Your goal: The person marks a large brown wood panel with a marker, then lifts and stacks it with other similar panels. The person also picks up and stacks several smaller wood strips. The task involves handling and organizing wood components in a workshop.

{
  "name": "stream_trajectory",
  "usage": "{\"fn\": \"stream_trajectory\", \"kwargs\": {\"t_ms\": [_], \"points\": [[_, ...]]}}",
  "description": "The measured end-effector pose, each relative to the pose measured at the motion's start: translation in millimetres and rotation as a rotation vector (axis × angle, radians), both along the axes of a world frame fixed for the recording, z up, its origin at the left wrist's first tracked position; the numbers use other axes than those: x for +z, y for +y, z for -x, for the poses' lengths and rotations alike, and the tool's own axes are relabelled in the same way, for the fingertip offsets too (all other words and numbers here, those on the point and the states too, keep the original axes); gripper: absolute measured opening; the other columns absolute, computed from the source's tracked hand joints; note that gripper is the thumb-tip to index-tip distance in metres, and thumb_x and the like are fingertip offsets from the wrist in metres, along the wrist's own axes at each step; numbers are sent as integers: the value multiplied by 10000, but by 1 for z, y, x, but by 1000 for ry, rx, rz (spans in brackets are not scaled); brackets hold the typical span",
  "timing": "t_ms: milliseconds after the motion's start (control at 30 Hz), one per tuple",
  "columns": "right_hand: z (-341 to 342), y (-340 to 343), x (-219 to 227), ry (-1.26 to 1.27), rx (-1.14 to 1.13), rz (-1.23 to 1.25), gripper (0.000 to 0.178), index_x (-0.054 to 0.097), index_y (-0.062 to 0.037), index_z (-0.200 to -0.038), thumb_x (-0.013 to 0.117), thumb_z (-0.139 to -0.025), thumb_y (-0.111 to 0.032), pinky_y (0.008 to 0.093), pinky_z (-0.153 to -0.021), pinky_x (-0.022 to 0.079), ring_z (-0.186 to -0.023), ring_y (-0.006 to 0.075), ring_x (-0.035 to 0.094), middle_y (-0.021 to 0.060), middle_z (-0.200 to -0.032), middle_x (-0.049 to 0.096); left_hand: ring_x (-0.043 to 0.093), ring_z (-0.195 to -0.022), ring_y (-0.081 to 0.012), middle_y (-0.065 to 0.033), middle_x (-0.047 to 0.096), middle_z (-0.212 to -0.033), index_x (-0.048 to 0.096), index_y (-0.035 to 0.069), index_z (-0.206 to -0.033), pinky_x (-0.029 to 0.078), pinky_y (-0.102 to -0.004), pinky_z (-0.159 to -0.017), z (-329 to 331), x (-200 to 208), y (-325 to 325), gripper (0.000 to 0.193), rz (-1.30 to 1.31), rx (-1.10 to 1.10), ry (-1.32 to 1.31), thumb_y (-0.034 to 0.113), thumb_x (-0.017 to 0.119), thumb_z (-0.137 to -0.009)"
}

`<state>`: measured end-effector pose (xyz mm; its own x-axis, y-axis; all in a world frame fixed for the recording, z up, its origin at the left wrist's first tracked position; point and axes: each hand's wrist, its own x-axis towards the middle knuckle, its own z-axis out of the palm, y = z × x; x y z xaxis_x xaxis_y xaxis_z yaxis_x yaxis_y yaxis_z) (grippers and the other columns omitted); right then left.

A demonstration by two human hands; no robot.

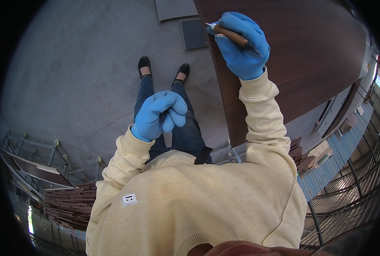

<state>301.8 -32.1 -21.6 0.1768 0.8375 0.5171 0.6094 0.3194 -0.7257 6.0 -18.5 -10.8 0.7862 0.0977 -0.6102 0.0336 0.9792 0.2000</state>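
In my right hand [245, 49], gloved in blue, is a brown pen-shaped marker [232, 35] with a white tip pointing left. The fingers are closed around its barrel. That hand is over the left edge of a large dark brown wood-grain panel [309, 55]; whether it touches the surface, I cannot tell. My left hand [159, 114], in a matching blue glove, is held in front of my legs, apart from the panel. Its fingers are curled and closed, and the inside of the grip is hidden.
On the grey floor [83, 72], a small dark board [194, 34] and a grey sheet [175, 9] lie beside the panel. Wheeled metal racks [53, 151] and stacked brown strips [70, 205] are at the lower left. More brown pieces [299, 153] are at the right.
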Motion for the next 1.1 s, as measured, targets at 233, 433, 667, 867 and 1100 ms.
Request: {"fn": "stream_trajectory", "kwargs": {"t_ms": [233, 433, 667, 867, 1100], "points": [[3, -11, 3, 45, 12, 36, 363, 683, 17, -1187, 789, -840, 14, 387, -953, 581, -1094, 297, 701, 148, -1168, 723, 475, -432, -107, -151, 728, -781, 662, -21, -958, 414, -214, -444, 1, 0, 2, 373, 3, 21, -18, 269, 462, -1080], [8, -7, 3, 70, -48, 7, 313, 720, -23, -1099, 819, -805, -65, 342, -837, 580, -918, 252, 730, 98, -1007, 757, 479, -435, -108, -151, 730, -784, 661, -22, -961, 416, -215, -445, 0, -1, 4, 367, 4, 19, -16, 264, 464, -1079], [8, -4, 6, 16, -31, 55, 299, 726, -41, -1095, 819, -813, -86, 341, -838, 574, -902, 247, 728, 87, -1007, 759, 479, -430, -111, -150, 730, -782, 663, -19, -964, 414, -217, -442, -1, -3, 3, 361, 3, 11, -8, 260, 463, -1079], [5, -7, 1, -4, -43, 20, 313, 725, -53, -1102, 832, -812, -102, 344, -832, 577, -901, 246, 729, 85, -1008, 759, 479, -430, -111, -151, 730, -783, 665, -20, -969, 414, -220, -440, -1, -4, 2, 363, 2, 23, -14, 260, 463, -1078], [8, -6, 5, 26, -50, 40, 325, 726, -52, -1104, 837, -801, -96, 341, -841, 575, -911, 249, 728, 85, -1006, 760, 473, -428, -110, -149, 728, -781, 663, -19, -970, 412, -221, -438, -1, -3, 0, 362, -1, 20, -18, 264, 464, -1077]]}}
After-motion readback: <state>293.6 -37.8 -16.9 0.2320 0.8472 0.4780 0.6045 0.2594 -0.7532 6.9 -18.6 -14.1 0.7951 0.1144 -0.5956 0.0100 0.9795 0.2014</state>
